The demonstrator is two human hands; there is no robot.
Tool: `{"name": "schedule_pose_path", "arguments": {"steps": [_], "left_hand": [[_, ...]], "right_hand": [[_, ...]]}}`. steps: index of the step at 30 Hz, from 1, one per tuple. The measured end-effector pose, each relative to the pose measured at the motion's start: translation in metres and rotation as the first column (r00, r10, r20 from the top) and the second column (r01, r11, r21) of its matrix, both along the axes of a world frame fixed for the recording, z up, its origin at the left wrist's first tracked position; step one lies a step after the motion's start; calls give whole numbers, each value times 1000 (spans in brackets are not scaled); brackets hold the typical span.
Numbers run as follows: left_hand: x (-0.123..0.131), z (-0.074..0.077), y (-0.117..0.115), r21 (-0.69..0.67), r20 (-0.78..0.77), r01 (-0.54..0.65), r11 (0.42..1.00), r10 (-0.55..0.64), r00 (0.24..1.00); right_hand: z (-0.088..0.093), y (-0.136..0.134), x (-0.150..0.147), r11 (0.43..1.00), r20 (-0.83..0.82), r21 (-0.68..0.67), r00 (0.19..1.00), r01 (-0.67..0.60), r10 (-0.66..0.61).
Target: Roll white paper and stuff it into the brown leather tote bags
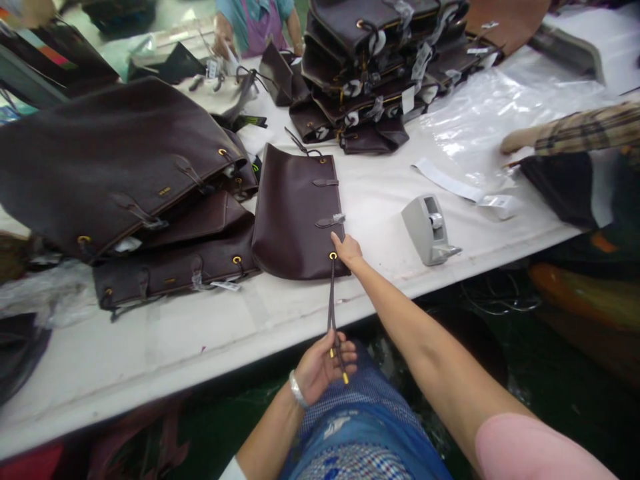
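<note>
At the near edge of the bench [200,333], a dark brown bag [295,213] lies flat, its mouth turned toward us. Our right hand [346,250] rests on the bag's near right corner, fingers bunched at a gold eyelet [333,255]. We cannot tell whether they pinch the leather or only press on it. From that eyelet a thin cord [331,300] runs straight down off the bench, below the bag, into our left hand [325,363]. That hand is curled shut around the cord over our lap, with 2 gold tips showing at the fingers.

Just left of the bag, and touching it, sits a pile of larger bags [125,167] of the same colour. Right of the bag, near but apart, stands a grey tape dispenser [429,230]. Beyond the bag, well apart, rises a tall stack of bags [380,67], and to the right of that stack spreads a clear plastic sheet [490,120]. Far right of the bag, a co-worker's hand [517,140] in a plaid sleeve reaches in over the bench. Another person [255,27] stands on the far side of the bench beyond the bag.
</note>
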State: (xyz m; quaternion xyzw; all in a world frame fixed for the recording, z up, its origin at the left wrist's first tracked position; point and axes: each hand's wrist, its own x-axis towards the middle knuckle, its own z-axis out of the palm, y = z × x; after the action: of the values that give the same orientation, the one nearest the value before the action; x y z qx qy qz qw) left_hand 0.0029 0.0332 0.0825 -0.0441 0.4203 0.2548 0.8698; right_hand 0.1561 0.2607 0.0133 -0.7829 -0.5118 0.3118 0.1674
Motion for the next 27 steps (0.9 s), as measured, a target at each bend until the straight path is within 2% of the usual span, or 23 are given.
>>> {"name": "schedule_pose_path", "arguments": {"steps": [3,5,6,9,11,15,17,20,23,25,27], "left_hand": [[-2,-9,2,-46,-47,-70,996,68,997],[-1,-14,1,-67,-86,-107,992,101,991],[0,-15,0,-61,-101,-108,992,102,990],[5,-14,-5,24,-122,-55,998,58,991],[8,-11,-8,71,-99,-23,997,30,995],[10,-4,-15,-4,0,-29,1000,29,1000],[9,-5,-16,-34,-4,-27,999,27,1000],[7,-11,-12,13,-69,72,997,-71,995],[8,-23,7,106,-232,173,979,-145,962],[10,-33,28,160,-309,144,977,-88,947],[13,-44,52,198,-316,62,978,4,949]], "right_hand": [[16,-32,7,992,26,124,1000,3,-6],[27,-69,10,960,44,279,999,6,-19],[30,-88,10,953,38,303,999,-1,-11],[31,-135,4,982,-73,118,985,-146,155],[25,-146,-2,987,-128,98,982,-129,141],[7,-130,-2,973,-96,209,992,97,-79],[1,-117,1,967,-74,216,990,135,-122],[-4,-98,2,979,-55,151,990,137,-130],[-2,-82,-4,991,-65,89,994,98,-92],[2,-73,-7,994,-67,79,995,78,-73],[8,-66,-8,995,-64,78,996,65,-60]]}}
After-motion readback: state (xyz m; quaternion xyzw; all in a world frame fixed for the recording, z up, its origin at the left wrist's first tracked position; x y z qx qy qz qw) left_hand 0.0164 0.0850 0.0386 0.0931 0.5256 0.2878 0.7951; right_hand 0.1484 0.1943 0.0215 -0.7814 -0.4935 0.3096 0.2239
